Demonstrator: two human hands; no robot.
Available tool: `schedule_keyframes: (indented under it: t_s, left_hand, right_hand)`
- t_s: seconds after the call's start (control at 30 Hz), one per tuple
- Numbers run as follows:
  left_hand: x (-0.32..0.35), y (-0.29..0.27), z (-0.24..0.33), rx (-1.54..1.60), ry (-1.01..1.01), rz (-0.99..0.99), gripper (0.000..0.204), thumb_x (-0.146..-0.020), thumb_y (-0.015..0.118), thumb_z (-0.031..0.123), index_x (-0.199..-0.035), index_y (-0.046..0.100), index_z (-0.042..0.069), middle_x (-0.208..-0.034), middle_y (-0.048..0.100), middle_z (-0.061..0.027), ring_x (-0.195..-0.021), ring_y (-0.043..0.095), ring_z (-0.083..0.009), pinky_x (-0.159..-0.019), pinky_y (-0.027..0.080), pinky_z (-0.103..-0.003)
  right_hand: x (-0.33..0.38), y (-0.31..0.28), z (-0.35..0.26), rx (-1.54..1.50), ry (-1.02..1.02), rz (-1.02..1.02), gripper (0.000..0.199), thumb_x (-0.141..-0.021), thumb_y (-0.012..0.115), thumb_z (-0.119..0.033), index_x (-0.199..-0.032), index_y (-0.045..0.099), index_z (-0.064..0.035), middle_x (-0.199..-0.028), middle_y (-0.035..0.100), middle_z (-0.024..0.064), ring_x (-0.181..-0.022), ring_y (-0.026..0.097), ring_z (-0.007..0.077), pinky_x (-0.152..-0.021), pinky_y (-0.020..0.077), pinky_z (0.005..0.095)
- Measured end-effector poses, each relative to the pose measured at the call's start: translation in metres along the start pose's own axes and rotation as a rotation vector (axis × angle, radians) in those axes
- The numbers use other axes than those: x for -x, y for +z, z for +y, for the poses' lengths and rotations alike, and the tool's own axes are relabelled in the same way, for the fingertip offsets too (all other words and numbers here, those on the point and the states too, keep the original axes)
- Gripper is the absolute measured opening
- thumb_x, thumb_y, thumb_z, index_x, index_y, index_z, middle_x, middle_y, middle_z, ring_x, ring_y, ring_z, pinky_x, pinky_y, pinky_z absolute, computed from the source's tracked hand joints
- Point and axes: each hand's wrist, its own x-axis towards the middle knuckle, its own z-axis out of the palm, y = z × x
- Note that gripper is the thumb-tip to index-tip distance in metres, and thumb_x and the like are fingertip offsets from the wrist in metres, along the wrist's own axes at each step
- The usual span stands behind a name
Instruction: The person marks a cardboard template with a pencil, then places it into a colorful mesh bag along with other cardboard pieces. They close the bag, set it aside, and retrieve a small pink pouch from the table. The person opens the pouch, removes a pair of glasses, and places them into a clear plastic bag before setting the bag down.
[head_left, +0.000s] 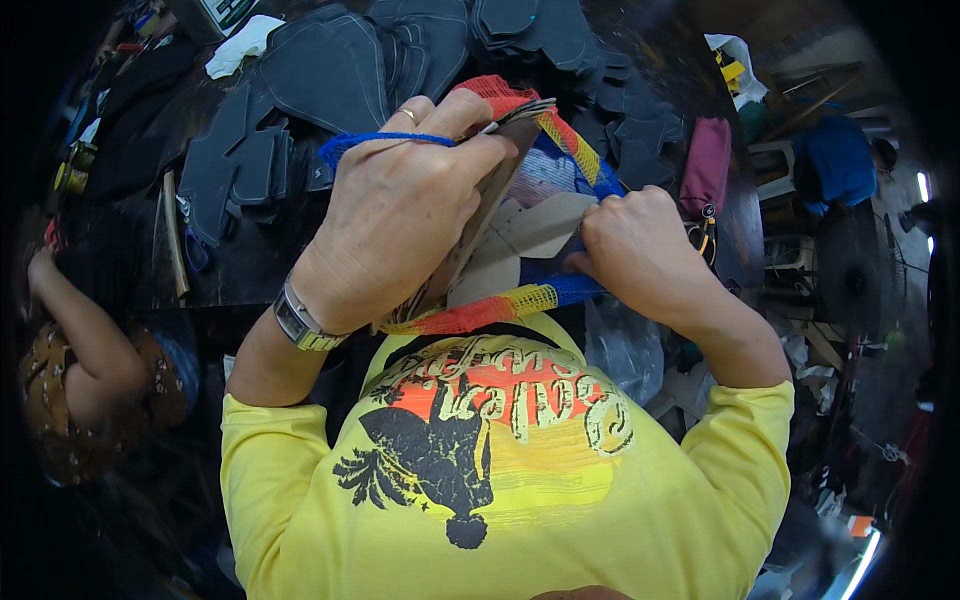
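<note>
Handling of a striped mesh bag [468, 316], viewed from above; the bag is positioned between the two hands, in front of a yellow shirt [560, 535]. At left, the left hand [395, 212] is closed on the upper edge of a cardboard stack [490, 205], a blue strap [375, 138] being draped across its fingers; how far the tilted stack is enclosed by the bag cannot be told. In the middle, pale card pieces [540, 228] are seen within the mouth. At right, the bag's blue edge is gripped by the right hand [637, 235], whose fingertips are mostly hidden. For good handling, it is judged, the edge should be drawn outward at right, the stack held together at left, and the card corners guided clear of the netting. On the dark table [240, 285], a wooden stick [176, 235], blue-handled scissors [196, 250], numerous dark cut pieces [325, 65] and a pink pouch [707, 165] are laid. In the dim room, a co-worker's arm [95, 325] is visible at far left; at right, a blue cloth [840, 165] and a dark fan [862, 275] are shown
</note>
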Motion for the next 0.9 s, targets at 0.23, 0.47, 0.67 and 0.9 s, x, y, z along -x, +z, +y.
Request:
schedule_keyframes:
  t_s: [0.23,0.47,0.67,0.9]
  left_hand:
    - [-0.004,0.01,0.0,0.031,0.049,0.014,0.036,-0.077,0.07,-0.004,-0.109,0.074,0.01,-0.114,0.067,-0.0084,-0.101,0.067,-0.0304,-0.085,0.055,-0.04]
    - [-0.007,0.014,-0.002,0.009,0.07,-0.031,0.033,-0.078,0.069,-0.002,-0.109,0.074,0.01,-0.114,0.067,-0.0086,-0.1,0.068,-0.0308,-0.083,0.055,-0.04]
    - [-0.007,0.016,-0.005,0.047,0.063,-0.032,0.031,-0.082,0.068,-0.003,-0.109,0.075,0.011,-0.114,0.066,-0.0094,-0.098,0.068,-0.0288,-0.081,0.055,-0.038]
    - [-0.023,-0.017,-0.002,0.592,0.054,-0.178,0.027,-0.087,0.069,-0.006,-0.11,0.076,0.007,-0.118,0.06,-0.0052,-0.075,0.058,-0.0085,-0.064,0.044,-0.021]
  right_hand:
    - [-0.013,0.026,0.009,0.061,0.04,0.107,0.008,-0.075,0.074,-0.015,-0.074,0.073,-0.007,-0.072,0.071,0.013,-0.07,0.073,0.0285,-0.063,0.0532,0.0401]
    - [-0.007,0.032,0.008,0.034,0.027,0.023,0.013,-0.078,0.075,-0.02,-0.075,0.075,-0.0073,-0.073,0.072,0.0143,-0.071,0.074,0.0299,-0.067,0.0564,0.0402]
    - [-0.004,0.04,0.027,-0.039,0.145,0.109,0.011,-0.081,0.074,-0.015,-0.085,0.075,-0.0053,-0.073,0.071,0.0121,-0.07,0.073,0.0248,-0.066,0.0556,0.0362]
    - [0.03,0.022,0.062,-2.068,0.056,0.621,0.009,-0.091,0.068,-0.007,-0.091,0.072,0.0001,-0.088,0.067,0.0033,-0.061,0.049,0.0068,-0.059,0.0404,0.0232]
